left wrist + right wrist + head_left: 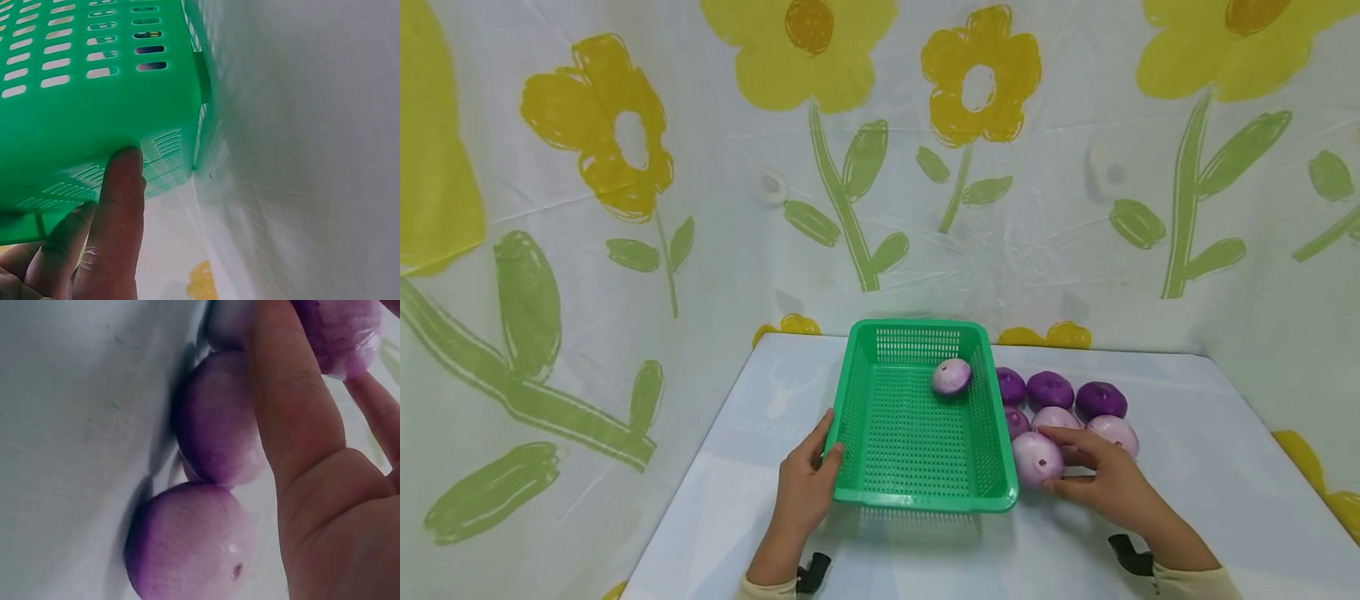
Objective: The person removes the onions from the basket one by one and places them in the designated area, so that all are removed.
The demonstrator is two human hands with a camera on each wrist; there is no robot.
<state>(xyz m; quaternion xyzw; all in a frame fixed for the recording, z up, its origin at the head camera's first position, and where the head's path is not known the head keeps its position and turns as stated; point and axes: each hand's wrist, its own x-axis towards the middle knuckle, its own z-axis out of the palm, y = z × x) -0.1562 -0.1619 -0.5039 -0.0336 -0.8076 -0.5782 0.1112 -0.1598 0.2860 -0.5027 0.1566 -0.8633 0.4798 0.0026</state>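
Observation:
A green perforated basket (917, 502) stands on the table with one pale purple onion (952, 377) in its far right corner. My left hand (801, 483) holds the basket's left side, thumb at the rim; in the left wrist view its fingers (115, 219) lie against the outer wall. To the basket's right, my right hand (1101, 475) grips a whitish-purple onion (1033, 460) between thumb and fingers. That onion (347, 337) shows between the fingers at the top of the right wrist view. Behind it are several other onions, a dark purple one (1050, 391) among them.
The onions sit in a cluster against the basket's right wall, with a pale onion (1114, 435) at its right side. A white table (1195, 467) holds everything. A flower-printed sheet (1045, 250) hangs behind and at both sides.

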